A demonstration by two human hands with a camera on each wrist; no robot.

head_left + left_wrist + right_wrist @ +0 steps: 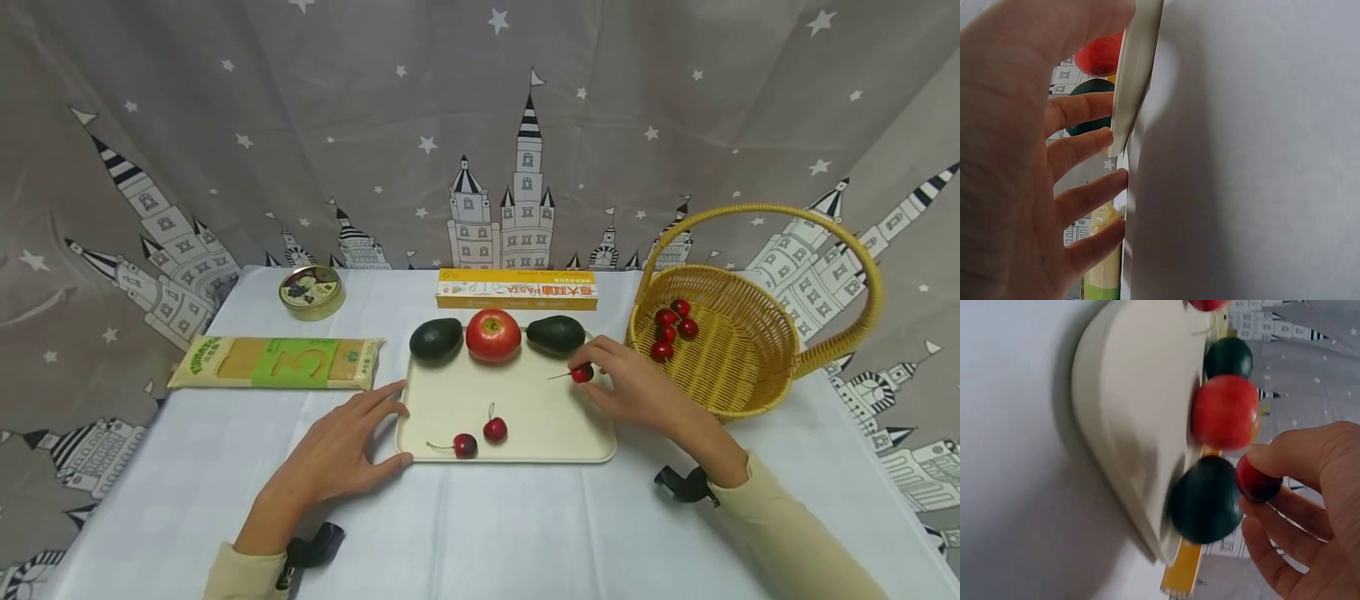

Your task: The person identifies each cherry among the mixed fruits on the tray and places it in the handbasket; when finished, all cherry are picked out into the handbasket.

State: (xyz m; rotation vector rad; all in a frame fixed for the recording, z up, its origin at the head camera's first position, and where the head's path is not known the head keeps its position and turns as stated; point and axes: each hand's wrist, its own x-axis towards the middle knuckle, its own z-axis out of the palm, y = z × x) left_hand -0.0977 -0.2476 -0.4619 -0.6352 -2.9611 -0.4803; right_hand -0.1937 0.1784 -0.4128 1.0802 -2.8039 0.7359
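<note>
Deep red on the cherries (495,430), nearly black in patches. Plain cream over the tray (517,408). Brighter, lighter red for the tomato (493,337), with a little green at its top; dark, blackish green for both avocados (437,341). Golden yellow throughout the basket (738,375), in a woven pattern. Yellow-orange on the box (517,290), with a white band and red lettering. Pale yellow on the packet (292,363), crossed by a lime-green panel. Gold around the tin (311,292), with a dark label. Plain white for the tablecloth (517,533). Grey on the curtain (360,100), patterned with white stars and black-outlined white castles, some roofs striped black and white. Beige on the sleeves (795,521).
</note>
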